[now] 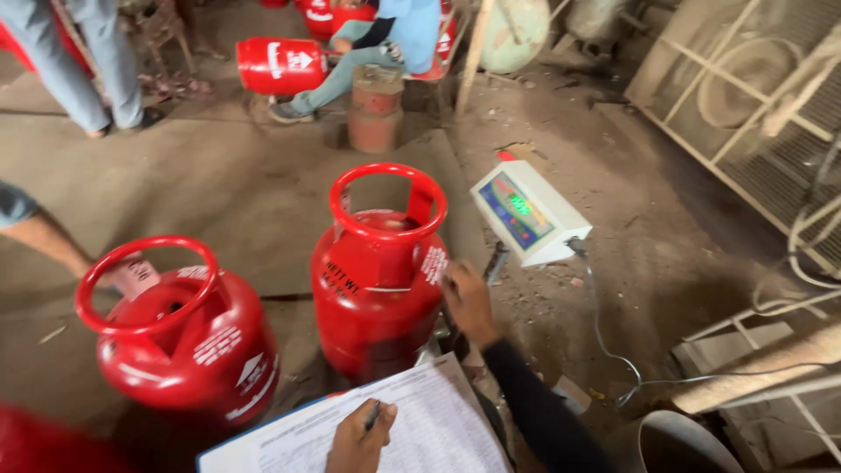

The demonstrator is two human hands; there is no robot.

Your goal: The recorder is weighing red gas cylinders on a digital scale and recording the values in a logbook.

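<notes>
My left hand [357,438] holds a dark pen over a ruled sheet on a blue clipboard [438,420] at the bottom edge. My right hand [467,302], on a dark-sleeved arm, rests against the right shoulder of the middle red gas cylinder [372,289], which stands upright with a ring handle. Just right of it, a white weighing-scale display [528,215] with a green lit readout tilts upward. A second red cylinder [188,337] stands to the left.
A grey cable [604,342] runs from the display across the dirt floor. Another cylinder [280,64] lies near a seated person [385,39] at the back. A standing person's legs [79,61] are far left, and metal frames [753,114] line the right.
</notes>
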